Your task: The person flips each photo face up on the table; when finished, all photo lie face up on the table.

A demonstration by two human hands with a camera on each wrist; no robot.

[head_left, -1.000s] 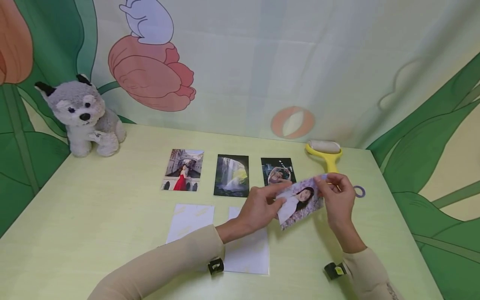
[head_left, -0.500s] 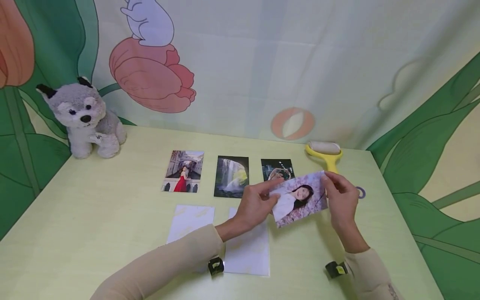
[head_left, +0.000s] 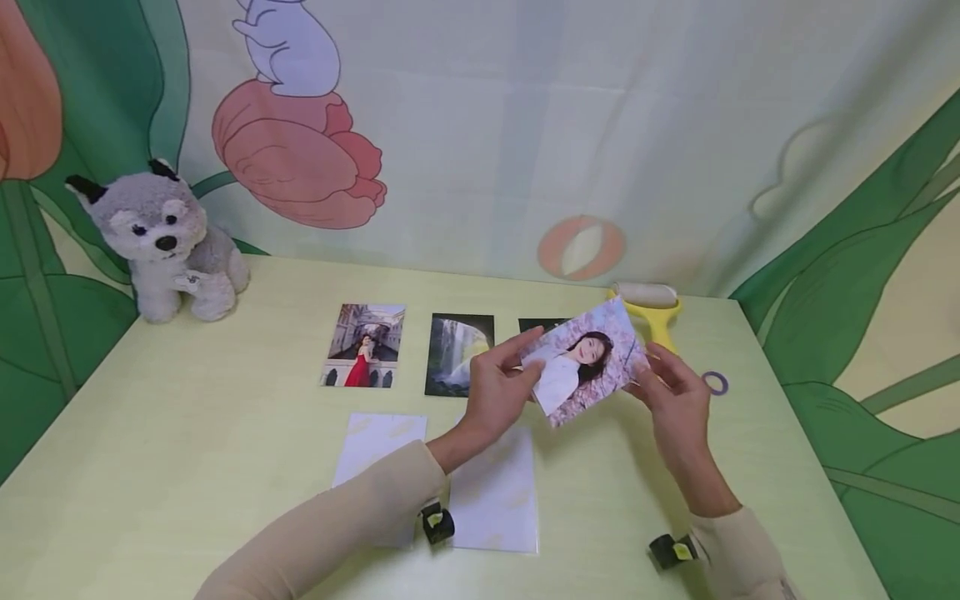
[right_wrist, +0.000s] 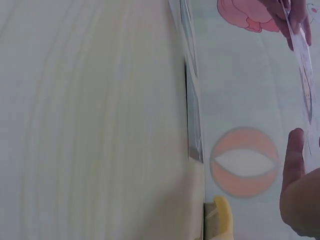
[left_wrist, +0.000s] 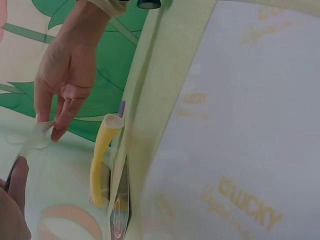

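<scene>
A glossy photo print (head_left: 573, 367), showing a person in white before pink blossoms, is held tilted above the table between both hands. My left hand (head_left: 498, 392) pinches its left edge with thumb and fingers. My right hand (head_left: 678, 408) pinches the lower right corner; in the left wrist view the right hand (left_wrist: 67, 85) has fingers and thumb on that corner. The print partly covers a dark photo (head_left: 534, 327) lying behind it. Two white sheets (head_left: 495, 500) with faint yellow lettering lie face up below my left forearm, partly hidden by it.
A red-dress photo (head_left: 365, 346) and a waterfall photo (head_left: 452, 354) lie in the back row. A yellow-handled roller (head_left: 660, 321) and a purple ring (head_left: 716, 383) lie at right. A plush husky (head_left: 172, 242) sits at back left. A printed curtain (head_left: 450, 150) hangs behind the table.
Both hands have raised the print and shifted it slightly left, tilting its right side further up. The right hand's grip has slid from the upper right corner to the lower right.
</scene>
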